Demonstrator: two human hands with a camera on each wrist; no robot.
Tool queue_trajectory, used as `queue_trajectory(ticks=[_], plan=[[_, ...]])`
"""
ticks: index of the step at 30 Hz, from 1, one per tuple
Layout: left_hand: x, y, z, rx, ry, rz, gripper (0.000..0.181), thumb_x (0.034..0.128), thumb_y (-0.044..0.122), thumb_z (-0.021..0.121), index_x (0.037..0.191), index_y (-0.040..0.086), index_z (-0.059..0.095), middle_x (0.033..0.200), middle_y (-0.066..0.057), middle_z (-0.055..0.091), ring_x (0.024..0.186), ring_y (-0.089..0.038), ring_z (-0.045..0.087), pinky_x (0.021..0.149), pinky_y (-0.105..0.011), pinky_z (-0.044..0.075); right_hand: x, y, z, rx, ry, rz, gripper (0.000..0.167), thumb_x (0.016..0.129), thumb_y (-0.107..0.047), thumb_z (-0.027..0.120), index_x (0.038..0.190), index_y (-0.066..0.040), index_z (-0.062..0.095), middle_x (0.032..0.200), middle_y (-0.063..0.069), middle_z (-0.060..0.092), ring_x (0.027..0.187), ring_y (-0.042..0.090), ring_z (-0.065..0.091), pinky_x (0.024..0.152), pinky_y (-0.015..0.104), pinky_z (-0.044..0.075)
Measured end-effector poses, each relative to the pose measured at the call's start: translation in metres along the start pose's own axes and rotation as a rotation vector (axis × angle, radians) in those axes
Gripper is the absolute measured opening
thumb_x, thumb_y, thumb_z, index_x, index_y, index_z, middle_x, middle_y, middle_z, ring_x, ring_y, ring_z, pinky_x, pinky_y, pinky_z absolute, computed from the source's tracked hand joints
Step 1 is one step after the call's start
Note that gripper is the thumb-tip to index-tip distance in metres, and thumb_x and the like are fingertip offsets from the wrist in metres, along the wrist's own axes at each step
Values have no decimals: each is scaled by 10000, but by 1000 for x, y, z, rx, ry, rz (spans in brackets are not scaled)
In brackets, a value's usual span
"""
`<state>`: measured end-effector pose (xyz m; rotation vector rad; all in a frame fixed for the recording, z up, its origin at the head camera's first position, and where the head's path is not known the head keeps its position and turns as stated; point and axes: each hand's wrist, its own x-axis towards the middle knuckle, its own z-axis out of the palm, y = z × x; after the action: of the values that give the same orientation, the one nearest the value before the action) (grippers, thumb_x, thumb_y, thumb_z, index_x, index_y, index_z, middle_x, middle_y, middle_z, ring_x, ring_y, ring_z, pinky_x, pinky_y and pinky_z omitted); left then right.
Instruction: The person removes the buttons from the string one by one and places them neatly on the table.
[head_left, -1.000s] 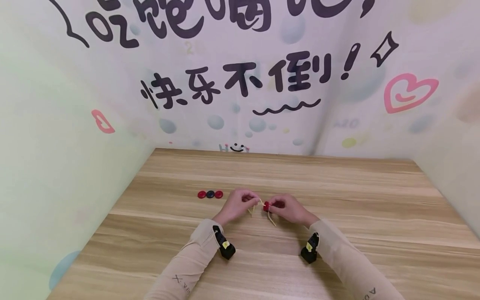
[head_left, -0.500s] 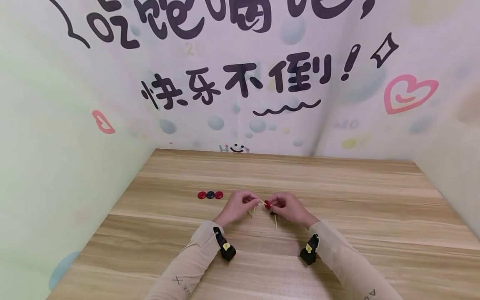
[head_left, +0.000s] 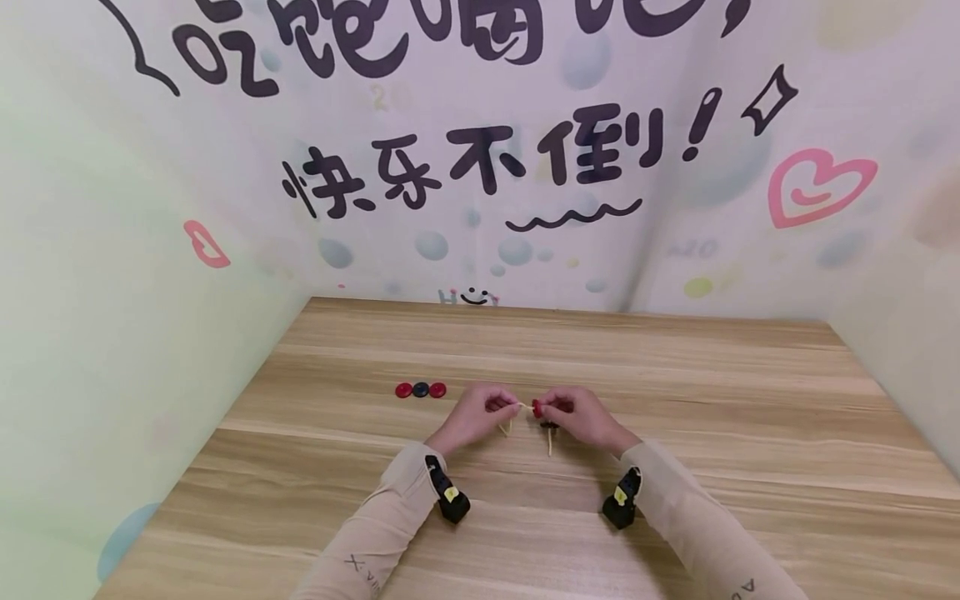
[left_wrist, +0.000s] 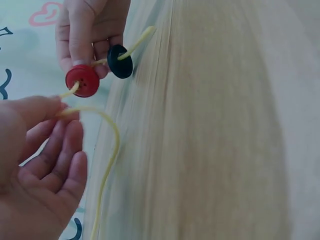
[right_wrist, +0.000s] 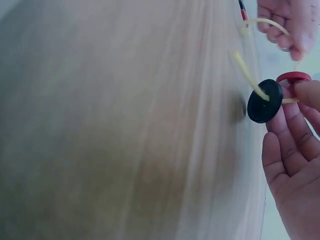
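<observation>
Between thumb and finger my left hand pinches a yellow cord, whose long end hangs down below the fingers. My right hand pinches a red button by its edge, a short way to the right of the left fingertips. The cord passes through a hole of this red button. Farther along, a black button is also threaded on the cord and hangs below the right fingers. Past the black button, a short end of the cord sticks out.
On the wooden table, left of the hands, lie a red button, a dark button and another red button in a touching row. A printed cloth wall stands behind the table.
The red button has shifted slightly right and turned in the right fingers. The black button has come into view hanging under the right hand. The left hand has barely moved.
</observation>
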<state>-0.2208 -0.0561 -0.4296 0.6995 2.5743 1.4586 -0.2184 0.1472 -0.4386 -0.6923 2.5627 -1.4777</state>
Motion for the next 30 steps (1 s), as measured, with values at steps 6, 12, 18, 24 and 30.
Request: queue_trajectory(ticks=[6,12,18,24,30], plan=[[1,1,3,-66,-91,-34,307,836,156,609,1081,-27,584,984,-116,617,891,-196,584,766,-236,463,-5,-25,-4,27,3,24,128,855,0,546,939,72,610,909,172,622,807,212,569,663,222,464],[3,2,10,-145,-91,-20,346,824,108,622,1118,-56,542,1013,-162,604,921,-257,580,782,-265,468,-6,-39,-3,46,3,7,133,845,29,542,936,108,597,864,207,616,785,248,570,652,210,463],[4,2,16,-167,-54,21,294,820,58,617,1074,-78,559,975,-211,604,888,-319,581,770,-344,478,1,-18,2,92,2,-21,126,851,-11,558,931,73,607,856,158,628,764,161,575,638,217,471],[1,0,11,-89,-28,-37,323,820,190,638,1083,10,586,968,-87,622,865,-183,587,747,-232,466,1,-7,1,92,9,10,146,862,-87,568,936,27,621,872,116,633,778,176,588,633,236,477],[0,-6,0,-51,-14,-75,356,826,223,628,1107,11,573,975,-61,611,884,-170,574,774,-261,461,-1,-5,-3,70,25,34,148,861,-91,571,925,32,623,857,118,639,777,182,593,645,234,473]])
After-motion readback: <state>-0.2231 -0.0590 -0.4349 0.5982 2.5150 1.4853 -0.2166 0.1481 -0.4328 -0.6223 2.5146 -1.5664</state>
